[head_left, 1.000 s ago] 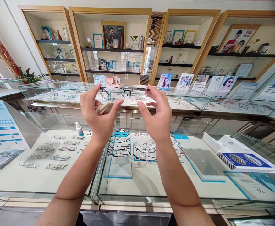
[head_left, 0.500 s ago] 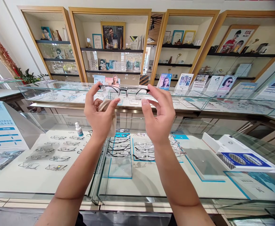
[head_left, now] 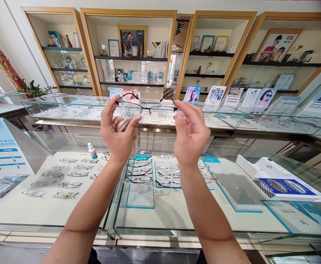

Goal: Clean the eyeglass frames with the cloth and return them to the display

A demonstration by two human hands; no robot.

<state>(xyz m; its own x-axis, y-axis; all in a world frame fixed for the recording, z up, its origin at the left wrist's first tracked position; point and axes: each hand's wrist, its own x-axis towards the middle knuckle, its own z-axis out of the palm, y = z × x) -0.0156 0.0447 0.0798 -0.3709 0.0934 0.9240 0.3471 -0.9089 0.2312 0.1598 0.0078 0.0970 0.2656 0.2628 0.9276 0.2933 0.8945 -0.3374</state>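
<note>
On the far left, a blue and white display card [head_left: 4, 146] stands beside rows of eyeglasses [head_left: 78, 174] in the near glass showcase [head_left: 160, 230]. Among their far rows, a white spray bottle [head_left: 92, 151] stands upright. Next comes the left hand [head_left: 119, 142], its index finger at the left hinge of a pair of half-rim eyeglasses [head_left: 146, 108] and its thumb by the underside of the left lens; whether that thumb touches is unclear. The same hand keeps a beige cloth [head_left: 134, 143] bunched in its palm, the loose end hanging down.

The eyeglasses are raised between the hands, over the far side of the near showcase, roughly level, with the dark temples opened away from the person. On their right side, the right hand [head_left: 192, 136] pinches the hinge between thumb and fingers. To the right, an open white box [head_left: 262, 170] lies on the near showcase.

The step in hand looks like a two-handed hold for looking through or over the lenses. Any move from here calls for both hands to travel together, fingertips off the lenses, so the thin frame does not twist
</note>
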